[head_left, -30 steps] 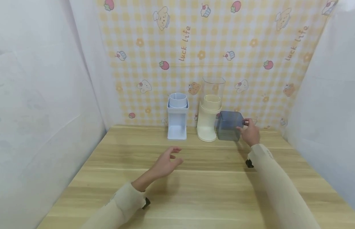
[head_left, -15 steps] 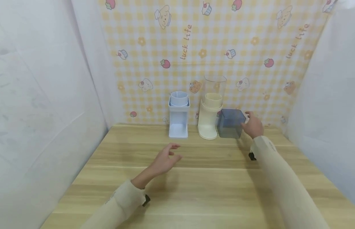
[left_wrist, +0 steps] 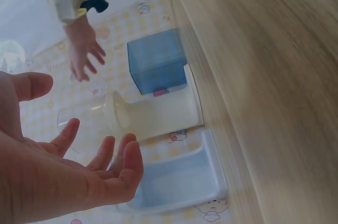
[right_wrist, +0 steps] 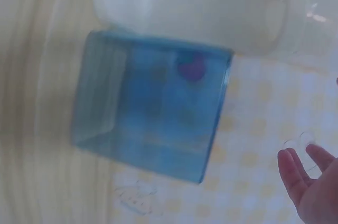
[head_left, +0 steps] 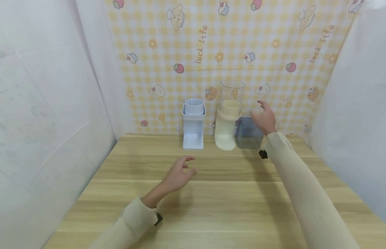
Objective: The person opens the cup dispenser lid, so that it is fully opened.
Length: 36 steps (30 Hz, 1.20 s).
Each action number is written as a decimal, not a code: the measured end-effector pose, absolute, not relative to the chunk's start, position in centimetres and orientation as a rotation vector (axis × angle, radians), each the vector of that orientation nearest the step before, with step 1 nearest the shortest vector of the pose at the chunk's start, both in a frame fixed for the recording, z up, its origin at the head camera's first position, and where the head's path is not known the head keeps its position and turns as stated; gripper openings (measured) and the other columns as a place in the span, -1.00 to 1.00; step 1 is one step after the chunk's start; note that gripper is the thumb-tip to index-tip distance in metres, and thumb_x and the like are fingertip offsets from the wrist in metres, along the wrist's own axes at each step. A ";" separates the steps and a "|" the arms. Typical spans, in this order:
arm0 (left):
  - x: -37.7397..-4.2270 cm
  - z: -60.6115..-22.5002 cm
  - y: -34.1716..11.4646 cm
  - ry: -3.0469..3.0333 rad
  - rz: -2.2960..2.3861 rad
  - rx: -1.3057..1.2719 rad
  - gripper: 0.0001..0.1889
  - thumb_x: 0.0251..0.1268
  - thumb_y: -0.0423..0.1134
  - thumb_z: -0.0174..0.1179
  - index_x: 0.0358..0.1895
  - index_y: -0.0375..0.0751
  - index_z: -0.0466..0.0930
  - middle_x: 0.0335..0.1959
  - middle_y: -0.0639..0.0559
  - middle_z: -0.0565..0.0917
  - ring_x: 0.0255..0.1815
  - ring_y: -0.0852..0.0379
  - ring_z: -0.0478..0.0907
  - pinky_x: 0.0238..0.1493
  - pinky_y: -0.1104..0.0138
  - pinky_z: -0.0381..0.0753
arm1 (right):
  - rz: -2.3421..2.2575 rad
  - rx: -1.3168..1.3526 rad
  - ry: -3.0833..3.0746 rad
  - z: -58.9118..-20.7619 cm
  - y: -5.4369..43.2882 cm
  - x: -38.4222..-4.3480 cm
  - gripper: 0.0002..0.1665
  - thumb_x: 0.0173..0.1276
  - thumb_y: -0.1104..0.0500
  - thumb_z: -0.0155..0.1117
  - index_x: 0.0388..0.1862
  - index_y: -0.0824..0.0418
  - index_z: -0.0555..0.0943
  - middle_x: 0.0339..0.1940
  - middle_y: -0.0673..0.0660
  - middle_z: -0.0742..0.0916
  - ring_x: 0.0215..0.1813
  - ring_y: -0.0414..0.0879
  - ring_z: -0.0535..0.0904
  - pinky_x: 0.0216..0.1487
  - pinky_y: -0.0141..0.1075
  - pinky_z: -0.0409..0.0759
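My right hand (head_left: 265, 118) is raised in front of the back wall, fingers apart and holding nothing. Just below it, a see-through blue-grey square container (head_left: 247, 135) stands on the table, partly covered by the hand in the head view. To its left stands a cream dispenser stand (head_left: 224, 135) with a cream ring (head_left: 231, 108) and a clear, tall cup (head_left: 233, 88) on top. A pale blue stand (head_left: 193, 136) of similar build bears a pale blue ring (head_left: 194, 106). My left hand (head_left: 177, 175) hovers over the table, fingers loosely bent, with nothing in it.
A wood-grain table (head_left: 211, 207) runs up to a yellow checked cloth (head_left: 168, 76) at the back. White sheets (head_left: 56, 103) hang on both sides. The stands and the container line up along the table's rear edge.
My right hand has let go of the square container, drawn off its right side, then risen and moved left above it. The container stays in place. My left hand has barely moved.
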State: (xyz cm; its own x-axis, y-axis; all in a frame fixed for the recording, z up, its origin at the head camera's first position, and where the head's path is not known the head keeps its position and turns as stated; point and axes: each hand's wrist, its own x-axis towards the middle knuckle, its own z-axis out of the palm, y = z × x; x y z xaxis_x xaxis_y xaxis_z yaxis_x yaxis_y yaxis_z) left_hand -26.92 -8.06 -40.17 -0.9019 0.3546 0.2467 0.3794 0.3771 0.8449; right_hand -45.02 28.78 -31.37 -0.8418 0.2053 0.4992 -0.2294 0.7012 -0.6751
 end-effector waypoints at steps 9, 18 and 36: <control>-26.6 -40.2 -8.4 -2.567 -1.588 -0.698 -0.55 0.42 -0.25 0.17 0.30 -0.30 0.38 0.31 -0.22 0.40 0.25 -0.27 0.38 0.21 -0.10 0.45 | 1.214 0.223 -2.223 -27.9 23.9 -46.3 -0.19 0.39 -0.05 0.18 0.56 0.03 0.18 0.56 0.14 0.26 0.46 0.21 0.25 0.38 0.07 0.32; -26.9 -40.4 -9.0 -2.579 -1.574 -0.681 -0.55 0.43 -0.20 0.17 0.29 -0.30 0.39 0.31 -0.24 0.41 0.22 -0.30 0.41 0.19 -0.10 0.47 | 1.223 0.203 -2.230 -26.7 20.3 -47.0 -0.03 0.29 -0.17 0.37 0.57 0.01 0.16 0.57 0.07 0.24 0.56 0.05 0.07 0.50 0.04 0.07; -26.4 -39.7 -10.0 -2.579 -1.565 -0.621 -0.54 0.40 -0.21 0.19 0.30 -0.27 0.40 0.31 -0.26 0.41 0.19 -0.29 0.42 0.12 -0.11 0.51 | 1.140 0.057 -2.142 -29.3 18.4 -49.6 0.22 0.02 -0.13 0.61 0.53 -0.11 0.05 0.46 0.31 0.28 0.33 0.28 0.36 0.34 0.07 0.37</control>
